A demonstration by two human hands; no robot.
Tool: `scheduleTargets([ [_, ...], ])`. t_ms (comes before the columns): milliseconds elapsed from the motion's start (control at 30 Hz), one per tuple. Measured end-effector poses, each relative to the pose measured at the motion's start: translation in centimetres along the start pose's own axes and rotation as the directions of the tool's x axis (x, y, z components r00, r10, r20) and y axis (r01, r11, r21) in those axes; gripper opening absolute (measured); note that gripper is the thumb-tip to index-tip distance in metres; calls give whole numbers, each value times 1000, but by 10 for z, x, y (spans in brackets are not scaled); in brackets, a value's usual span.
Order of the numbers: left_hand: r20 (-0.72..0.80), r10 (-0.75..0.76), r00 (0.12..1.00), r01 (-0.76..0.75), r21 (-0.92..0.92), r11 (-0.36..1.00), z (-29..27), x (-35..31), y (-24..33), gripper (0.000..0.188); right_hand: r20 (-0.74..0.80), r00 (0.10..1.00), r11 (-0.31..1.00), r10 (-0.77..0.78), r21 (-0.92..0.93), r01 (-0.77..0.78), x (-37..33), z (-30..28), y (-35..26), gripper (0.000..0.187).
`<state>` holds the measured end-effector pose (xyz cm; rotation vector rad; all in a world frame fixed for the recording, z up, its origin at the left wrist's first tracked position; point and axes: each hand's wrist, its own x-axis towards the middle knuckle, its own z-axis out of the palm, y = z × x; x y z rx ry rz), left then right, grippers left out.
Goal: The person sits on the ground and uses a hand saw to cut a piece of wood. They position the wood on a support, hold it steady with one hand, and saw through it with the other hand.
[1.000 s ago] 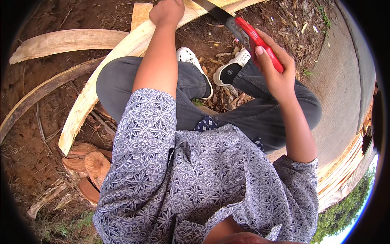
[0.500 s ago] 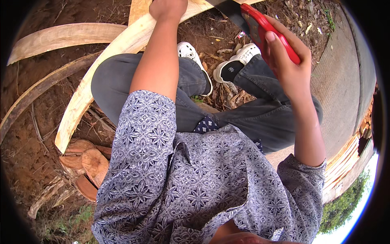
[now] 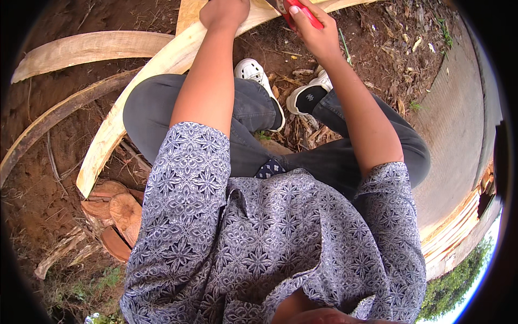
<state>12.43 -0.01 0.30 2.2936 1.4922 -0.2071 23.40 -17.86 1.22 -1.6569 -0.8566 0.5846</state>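
Note:
My right hand (image 3: 317, 33) is closed around the red handle of a hand saw (image 3: 314, 19), with the thumb lying along it. Only a short piece of the saw's blade shows at the top edge, over a long pale wooden plank (image 3: 116, 127). The plank slopes from the lower left across my bent knee to the top right, looking curved in this wide view. My left hand (image 3: 225, 13) is closed on the plank's upper part, left of the saw. Its fingertips are hidden, and the top edge cuts off part of the hand.
A second pale board (image 3: 91, 49) and a bark-edged strip (image 3: 67, 105) lie on the brown soil at left. Cut log pieces (image 3: 125, 213) sit below the plank's near end. Wood chips surround my white shoes (image 3: 251, 71). A grey mat or sheet (image 3: 453, 124) spreads at right.
My right hand has moved forward and left with the saw, bringing its handle from beside my right knee to the plank. My left hand stays in nearly the same place.

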Motion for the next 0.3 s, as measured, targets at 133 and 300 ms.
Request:
scheduleTargets([
  [133, -18, 32, 999, -32, 2, 999, -2, 1, 1, 60, 111, 986, 992, 124, 0, -124, -2, -6, 5, 45],
  [300, 7, -19, 1000, 19, -8, 1000, 1, 5, 0, 60, 84, 996, 997, 41, 55, -46, -15, -4, 10, 48],
])
